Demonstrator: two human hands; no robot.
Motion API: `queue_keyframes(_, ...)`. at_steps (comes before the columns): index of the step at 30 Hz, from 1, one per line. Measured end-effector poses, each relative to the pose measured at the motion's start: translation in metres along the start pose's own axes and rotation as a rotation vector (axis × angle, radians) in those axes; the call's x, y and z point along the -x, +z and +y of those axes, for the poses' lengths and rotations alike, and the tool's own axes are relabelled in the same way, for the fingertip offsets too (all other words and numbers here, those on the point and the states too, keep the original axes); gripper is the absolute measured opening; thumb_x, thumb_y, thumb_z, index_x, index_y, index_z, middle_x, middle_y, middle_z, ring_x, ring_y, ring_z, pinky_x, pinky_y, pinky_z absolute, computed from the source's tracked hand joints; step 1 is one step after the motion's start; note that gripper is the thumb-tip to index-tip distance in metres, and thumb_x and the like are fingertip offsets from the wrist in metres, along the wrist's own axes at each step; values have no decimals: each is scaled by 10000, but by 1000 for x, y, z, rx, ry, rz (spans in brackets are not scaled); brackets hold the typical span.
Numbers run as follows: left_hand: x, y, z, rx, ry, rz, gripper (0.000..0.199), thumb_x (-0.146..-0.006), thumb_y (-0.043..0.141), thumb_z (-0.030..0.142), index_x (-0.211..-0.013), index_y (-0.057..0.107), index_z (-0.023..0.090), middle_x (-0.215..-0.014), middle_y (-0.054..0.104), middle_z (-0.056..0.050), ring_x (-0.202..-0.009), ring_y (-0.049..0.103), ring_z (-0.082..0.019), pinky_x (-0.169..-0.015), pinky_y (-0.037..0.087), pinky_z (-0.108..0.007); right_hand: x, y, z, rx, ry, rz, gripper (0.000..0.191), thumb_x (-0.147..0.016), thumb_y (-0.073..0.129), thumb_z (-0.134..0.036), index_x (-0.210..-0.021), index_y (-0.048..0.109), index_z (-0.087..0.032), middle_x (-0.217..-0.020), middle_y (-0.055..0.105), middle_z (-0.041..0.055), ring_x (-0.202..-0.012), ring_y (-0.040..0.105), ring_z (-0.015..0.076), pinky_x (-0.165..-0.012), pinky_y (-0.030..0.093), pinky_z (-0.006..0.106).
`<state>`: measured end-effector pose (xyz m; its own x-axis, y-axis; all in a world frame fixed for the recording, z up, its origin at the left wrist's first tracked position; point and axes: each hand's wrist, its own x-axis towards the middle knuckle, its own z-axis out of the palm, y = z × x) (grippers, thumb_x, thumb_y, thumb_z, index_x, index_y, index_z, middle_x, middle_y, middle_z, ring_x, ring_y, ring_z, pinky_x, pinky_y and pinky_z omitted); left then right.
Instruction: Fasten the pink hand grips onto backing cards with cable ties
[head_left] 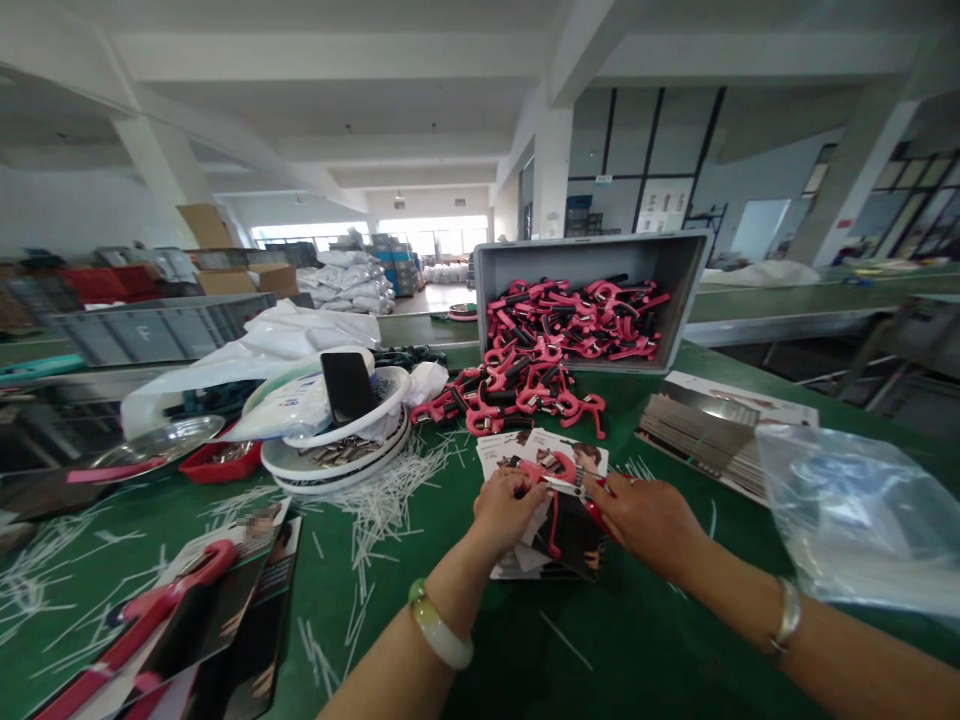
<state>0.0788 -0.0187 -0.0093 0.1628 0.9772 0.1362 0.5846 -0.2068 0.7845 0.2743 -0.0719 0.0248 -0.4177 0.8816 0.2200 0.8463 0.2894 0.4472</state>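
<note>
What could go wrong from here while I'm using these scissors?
The scissors in your right hand are very close to your left hand, so a slip might nick it. The phone sits tilted on the loaded white bowl and may slide. The heap of pink tools reaches close to your cards and could tumble onto them.

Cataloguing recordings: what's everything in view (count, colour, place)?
Hooked tools: many, pink-black, centre
Tipped crate: one, grey, back centre
Scissors: one, silver-red, centre
Printed cards: many, multicoloured, centre and right
Carded tools: about two, pink-black, lower left
Phone: one, black, on basins
Basins: several, white, left
Tray: one, red, left
Pan: one, silver, left
Thin strips: many, white, tabletop
Table: one, green, foreground
Plastic bag: one, clear, right
Left hand: one, over cards
Right hand: one, holding scissors
</note>
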Motion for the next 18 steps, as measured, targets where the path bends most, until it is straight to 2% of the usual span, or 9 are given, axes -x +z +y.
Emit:
queue_keyframes(8,2,1,3,-5,23,-17,237,-747,583,412,-645,639,206,-859,636,-10,-914,556,-170,-783,428,-257,-9,-4,-11,-17,32,-42,343,-848,421,-135,-1161,560,-144,-856,663,161,-610,649,227,-485,386,266)
queue_keyframes(12,1,0,3,38,25,-34,254,-752,568,424,-641,630,205,-824,629,-5,-896,552,-167,-784,424,-260,-14,-9,-12,-52,-14,-76,306,-837,407,-125,-1086,585,-137,-842,671,146,-624,656,234,-484,404,275)
queue_keyframes(18,1,3,1,171,-50,-26,307,-761,552,456,-642,620,182,-681,608,4,-736,551,-148,-680,429,-237,-16,-5,-7,-195,-82,-174,255,-814,417,-180,-1003,583,-138,-885,692,132,-687,664,226,-520,417,272)
